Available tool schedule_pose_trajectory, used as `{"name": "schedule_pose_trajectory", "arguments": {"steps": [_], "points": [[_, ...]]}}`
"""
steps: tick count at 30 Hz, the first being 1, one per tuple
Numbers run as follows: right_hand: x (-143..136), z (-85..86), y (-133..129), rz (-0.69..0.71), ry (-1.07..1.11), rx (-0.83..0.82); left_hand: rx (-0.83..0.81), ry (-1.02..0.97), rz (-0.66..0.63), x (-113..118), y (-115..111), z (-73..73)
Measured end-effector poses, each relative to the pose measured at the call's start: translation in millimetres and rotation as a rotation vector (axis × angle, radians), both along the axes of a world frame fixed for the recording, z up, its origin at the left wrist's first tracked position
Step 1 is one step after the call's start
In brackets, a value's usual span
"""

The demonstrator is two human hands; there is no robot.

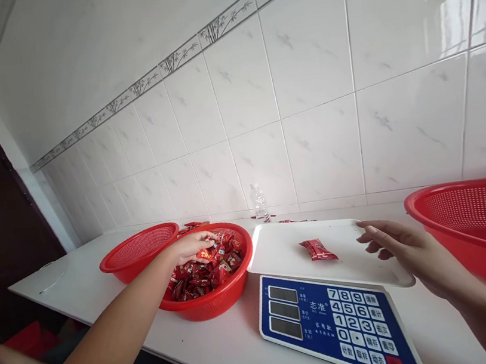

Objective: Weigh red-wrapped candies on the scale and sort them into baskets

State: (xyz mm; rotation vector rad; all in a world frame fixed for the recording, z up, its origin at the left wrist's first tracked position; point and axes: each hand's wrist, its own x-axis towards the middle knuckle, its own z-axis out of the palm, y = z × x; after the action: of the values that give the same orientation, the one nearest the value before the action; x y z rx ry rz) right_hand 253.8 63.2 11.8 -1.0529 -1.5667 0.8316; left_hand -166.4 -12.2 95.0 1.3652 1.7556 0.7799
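My left hand [195,247] reaches into a red plastic basket [206,309] full of small shiny red wrapped packets [197,276]. A brighter red packet [205,254] sits between its thumb and fingers. On the white tray [275,250] of a weighing scale lies a single red packet [318,250]. My right hand [391,242] hovers at the tray's right edge, fingers apart and holding nothing. The scale's blue keypad panel [311,344] faces me, with three dark displays.
Another red basket [139,248] stands behind at the left, and a third red basket [471,228] is at the right. A clear plastic bottle [259,204] stands by the tiled wall, near more red packets. At the lower left another person's arm [15,361] shows below the white table [80,283].
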Motion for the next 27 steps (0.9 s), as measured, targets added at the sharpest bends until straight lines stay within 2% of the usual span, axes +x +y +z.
{"name": "schedule_pose_trajectory", "arguments": {"steps": [5, 8, 12, 15, 21, 27], "points": [[-2, 3.3, -4, -0.001, 0.020, 0.016, -0.011, 0.038, -0.007, 1, 4, -4.1], [-3, 5.5, -6, -0.010, 0.020, 0.034, -0.040, 0.135, -0.028, -2, 1, -5.0], [-3, 5.3, -6, -0.009, 0.012, 0.025, -0.219, 0.288, -0.115, -9, -9, -6.8], [-3, 3.3, -4, 0.003, 0.007, 0.008, -0.298, 0.363, -0.142, -10, -18, -14.1], [-4, -0.2, -2, 0.007, -0.007, 0.017, -0.188, 0.386, -0.086, -9, -25, -29.3], [-3, -0.2, -2, 0.003, -0.004, 0.029, -0.054, 0.354, -0.052, -11, -19, -18.2]]}}
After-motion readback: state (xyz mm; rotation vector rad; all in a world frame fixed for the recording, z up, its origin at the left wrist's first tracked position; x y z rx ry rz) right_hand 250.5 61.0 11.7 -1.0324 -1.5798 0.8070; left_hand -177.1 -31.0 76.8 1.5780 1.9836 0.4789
